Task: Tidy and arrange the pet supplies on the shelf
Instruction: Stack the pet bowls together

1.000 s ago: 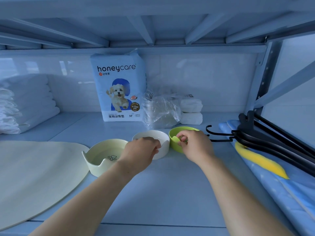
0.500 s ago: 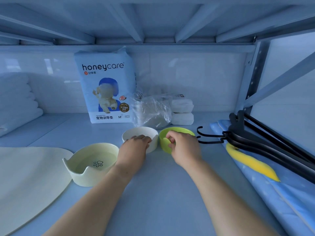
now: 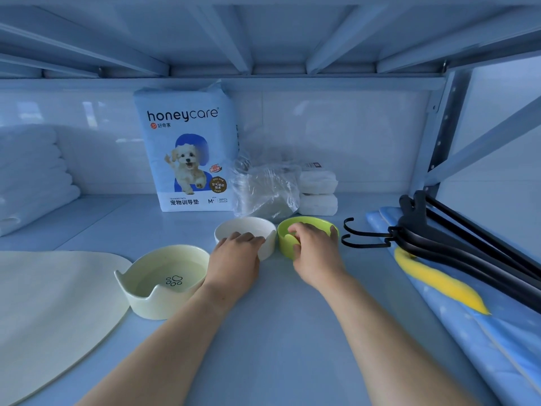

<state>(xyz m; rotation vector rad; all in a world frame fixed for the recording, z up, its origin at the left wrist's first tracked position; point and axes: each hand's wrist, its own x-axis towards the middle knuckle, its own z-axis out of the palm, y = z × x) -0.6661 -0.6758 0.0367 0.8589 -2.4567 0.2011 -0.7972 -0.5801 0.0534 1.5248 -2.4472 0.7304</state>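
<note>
Two small pet bowls stand side by side on the shelf, in front of the pack of training pads. My left hand (image 3: 235, 254) grips the near rim of the white bowl (image 3: 248, 228). My right hand (image 3: 314, 250) grips the near rim of the green bowl (image 3: 310, 222), with the fingers hooked over its edge. A larger cream bowl (image 3: 164, 281) with a paw print inside sits to the left, close to my left wrist. The blue honeycare pad pack (image 3: 187, 150) stands upright against the back wall.
A crumpled clear plastic bag (image 3: 265, 189) and two white rolled pads (image 3: 317, 193) lie behind the bowls. Black hangers (image 3: 439, 238) rest on a blue and yellow mat (image 3: 456, 303) at the right. A cream mat (image 3: 52, 312) covers the left front; folded white pads (image 3: 32, 174) are stacked far left.
Both hands have slid the white and green bowls a little farther back on the shelf, keeping their grip on the rims. The cream bowl has stayed in place.
</note>
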